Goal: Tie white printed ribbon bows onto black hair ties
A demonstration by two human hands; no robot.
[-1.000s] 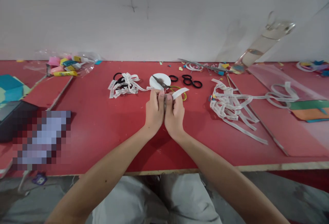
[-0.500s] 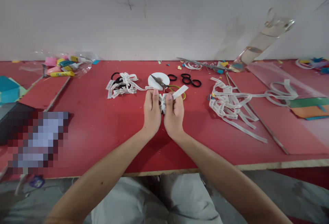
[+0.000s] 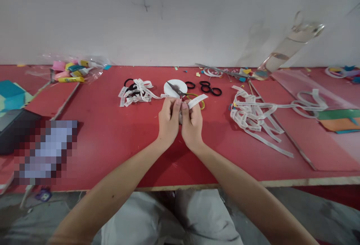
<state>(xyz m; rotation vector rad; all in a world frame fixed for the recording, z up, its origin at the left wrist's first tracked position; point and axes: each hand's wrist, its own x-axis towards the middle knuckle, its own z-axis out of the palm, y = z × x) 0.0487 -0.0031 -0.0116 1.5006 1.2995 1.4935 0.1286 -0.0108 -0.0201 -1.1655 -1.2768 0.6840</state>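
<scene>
Close together over the middle of the red table, my left hand and my right hand are both closed on a white printed ribbon. One ribbon end sticks out past my right fingers; the part between the palms is mostly hidden. Just beyond my fingertips lie scissors with yellow handles, their blades over a white spool. Several black hair ties rest to the right of the spool. To its left is a bundle of black hair ties with white ribbon bows.
A tangled heap of ribbon lies on the right, before a tilted clear bottle by the wall. Far left are a bag of glue and coloured pieces and a blurred-out phone. The table's front edge runs below my wrists.
My hands have come closer together, with thumbs nearly touching, and the printed ribbon between them is now mostly covered. The whole view has shifted slightly; the other things lie as before.
</scene>
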